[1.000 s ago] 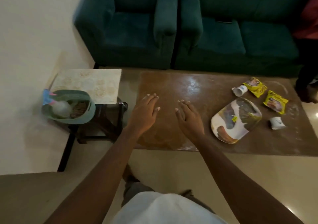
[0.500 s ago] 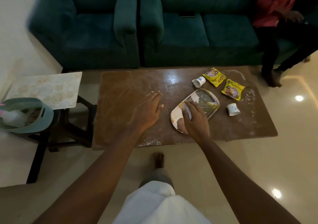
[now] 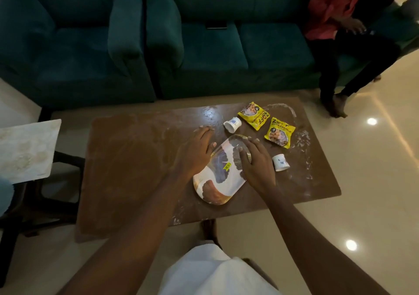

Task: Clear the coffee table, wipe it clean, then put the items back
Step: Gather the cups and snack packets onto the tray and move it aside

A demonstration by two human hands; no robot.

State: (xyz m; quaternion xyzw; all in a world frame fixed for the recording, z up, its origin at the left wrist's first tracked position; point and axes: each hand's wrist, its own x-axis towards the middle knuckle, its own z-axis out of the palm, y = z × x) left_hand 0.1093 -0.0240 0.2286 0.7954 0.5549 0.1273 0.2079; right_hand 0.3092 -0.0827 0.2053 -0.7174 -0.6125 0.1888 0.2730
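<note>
Tray [image 3: 218, 182] near table [image 3: 127, 158] front edge | left hand [image 3: 195, 153] beside | right hand [image 3: 257, 166] atop

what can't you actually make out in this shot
Head view, the only one:
1. Whether the right grip curls under the far rim of the tray: its own fingers hide that.
2. The yellow sticker on the tray: print too small.
3. The side table: cut off by the left edge.
4. The dark flat thing on the sofa: too dim to name.

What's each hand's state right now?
Left hand: open, beside the white oblong patterned tray.
Right hand: on that tray's rim; grip cannot be told.
</note>
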